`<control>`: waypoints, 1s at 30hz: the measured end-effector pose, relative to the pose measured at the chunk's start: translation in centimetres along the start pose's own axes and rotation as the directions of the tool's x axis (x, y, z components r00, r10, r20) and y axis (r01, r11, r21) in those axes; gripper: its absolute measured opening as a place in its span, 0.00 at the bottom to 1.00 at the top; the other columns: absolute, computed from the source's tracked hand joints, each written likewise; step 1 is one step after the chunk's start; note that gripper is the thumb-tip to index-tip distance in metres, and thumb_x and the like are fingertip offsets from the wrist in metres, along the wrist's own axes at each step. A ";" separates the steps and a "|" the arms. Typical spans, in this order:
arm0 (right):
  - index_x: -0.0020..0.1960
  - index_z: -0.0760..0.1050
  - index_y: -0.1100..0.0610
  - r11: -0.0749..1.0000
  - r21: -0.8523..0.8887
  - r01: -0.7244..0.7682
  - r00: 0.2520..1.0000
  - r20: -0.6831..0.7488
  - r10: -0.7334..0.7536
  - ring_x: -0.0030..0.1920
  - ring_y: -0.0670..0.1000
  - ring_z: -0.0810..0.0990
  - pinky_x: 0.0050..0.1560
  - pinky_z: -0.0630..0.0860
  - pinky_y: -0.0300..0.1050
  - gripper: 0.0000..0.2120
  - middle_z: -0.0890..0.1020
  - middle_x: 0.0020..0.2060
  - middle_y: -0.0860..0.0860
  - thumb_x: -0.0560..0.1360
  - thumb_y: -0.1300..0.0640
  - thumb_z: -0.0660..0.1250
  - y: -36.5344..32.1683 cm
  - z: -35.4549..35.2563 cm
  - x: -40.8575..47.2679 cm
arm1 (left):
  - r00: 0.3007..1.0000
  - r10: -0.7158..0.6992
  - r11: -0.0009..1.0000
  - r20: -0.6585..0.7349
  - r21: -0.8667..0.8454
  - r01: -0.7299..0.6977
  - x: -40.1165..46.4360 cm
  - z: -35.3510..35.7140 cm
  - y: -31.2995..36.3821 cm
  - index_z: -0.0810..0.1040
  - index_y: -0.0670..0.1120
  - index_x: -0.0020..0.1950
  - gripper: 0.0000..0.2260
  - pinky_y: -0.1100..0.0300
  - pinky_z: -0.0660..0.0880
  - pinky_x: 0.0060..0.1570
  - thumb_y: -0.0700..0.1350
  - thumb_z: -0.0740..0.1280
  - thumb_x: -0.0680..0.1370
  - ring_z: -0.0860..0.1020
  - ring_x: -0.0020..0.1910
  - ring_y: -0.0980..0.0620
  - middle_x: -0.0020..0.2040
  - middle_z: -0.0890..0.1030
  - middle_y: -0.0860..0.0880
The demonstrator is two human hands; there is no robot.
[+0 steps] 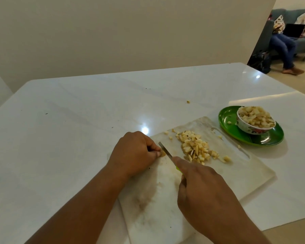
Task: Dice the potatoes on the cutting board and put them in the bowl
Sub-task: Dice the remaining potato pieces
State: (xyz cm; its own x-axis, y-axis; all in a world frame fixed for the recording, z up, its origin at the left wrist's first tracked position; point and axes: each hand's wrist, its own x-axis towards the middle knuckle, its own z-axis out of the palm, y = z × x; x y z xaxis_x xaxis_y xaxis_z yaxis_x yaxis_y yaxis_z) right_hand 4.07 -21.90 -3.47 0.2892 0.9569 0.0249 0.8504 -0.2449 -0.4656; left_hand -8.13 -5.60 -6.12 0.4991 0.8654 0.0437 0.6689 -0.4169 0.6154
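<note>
on the cutting board (pixel 245 175), last potato piece (pixel 163 153) under your knife (pixel 165 152).
left hand (pixel 133 154) fingers pinch it, right hand (pixel 206 194) grips the handle; next, slice carefully.

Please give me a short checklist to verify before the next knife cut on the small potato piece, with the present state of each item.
1. Left hand pinches the last potato piece: ok.
2. Left fingertips clear of the knife blade: not ok, they sit right beside it.
3. Right hand grips the knife handle: ok.
4. Cutting board lies flat on the table: ok.
5. Diced pile clear of the cutting spot: ok.
6. Bowl has room for more: not ok, it looks heaped full.
</note>
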 end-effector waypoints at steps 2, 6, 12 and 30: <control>0.79 0.51 0.41 1.000 0.000 0.000 1.000 0.019 0.000 0.59 0.46 0.73 0.54 0.69 0.38 0.33 0.74 0.62 0.43 0.78 0.57 0.56 0.0 0.3 0.1 | 1.000 0.002 0.998 -0.017 0.056 -0.001 0.0 0.2 0.5 0.88 0.58 0.47 0.02 0.70 0.75 0.46 0.51 0.76 0.75 0.81 0.42 0.62 0.41 0.84 0.65; 0.79 0.41 0.40 0.998 -0.058 -0.038 0.993 0.109 0.044 0.53 0.48 0.73 0.49 0.69 0.40 0.34 0.70 0.56 0.44 0.79 0.56 0.53 -0.2 0.7 -1.0 | 1.000 -0.020 0.992 -0.022 0.123 0.023 0.1 0.5 1.0 0.88 0.56 0.44 0.02 0.63 0.79 0.46 0.50 0.75 0.75 0.81 0.40 0.58 0.39 0.85 0.60; 0.77 0.30 0.39 0.973 -0.227 -0.049 0.965 0.240 0.105 0.49 0.46 0.71 0.49 0.67 0.36 0.33 0.62 0.51 0.44 0.82 0.52 0.48 0.4 -0.2 -4.2 | 1.000 -0.025 0.996 0.002 0.087 0.025 0.1 0.6 0.5 0.87 0.52 0.41 0.05 0.74 0.66 0.31 0.49 0.75 0.76 0.78 0.33 0.68 0.29 0.77 0.68; 0.78 0.38 0.39 0.995 -0.075 -0.068 0.978 0.191 0.081 0.50 0.47 0.74 0.48 0.69 0.39 0.35 0.64 0.49 0.43 0.80 0.56 0.53 -1.0 1.2 -2.0 | 0.995 -0.082 0.997 -0.055 -0.018 0.081 0.2 0.6 0.1 0.87 0.58 0.44 0.04 0.65 0.79 0.44 0.48 0.75 0.75 0.81 0.40 0.62 0.38 0.83 0.61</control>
State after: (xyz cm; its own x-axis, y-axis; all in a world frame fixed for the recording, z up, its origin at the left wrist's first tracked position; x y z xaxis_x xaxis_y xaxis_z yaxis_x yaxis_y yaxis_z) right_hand 2.16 -23.41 -4.13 0.2678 0.9461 -0.1820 0.8594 -0.3200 -0.3989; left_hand -7.64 -5.65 -6.55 0.4118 0.9105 0.0366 0.6969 -0.3406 0.6311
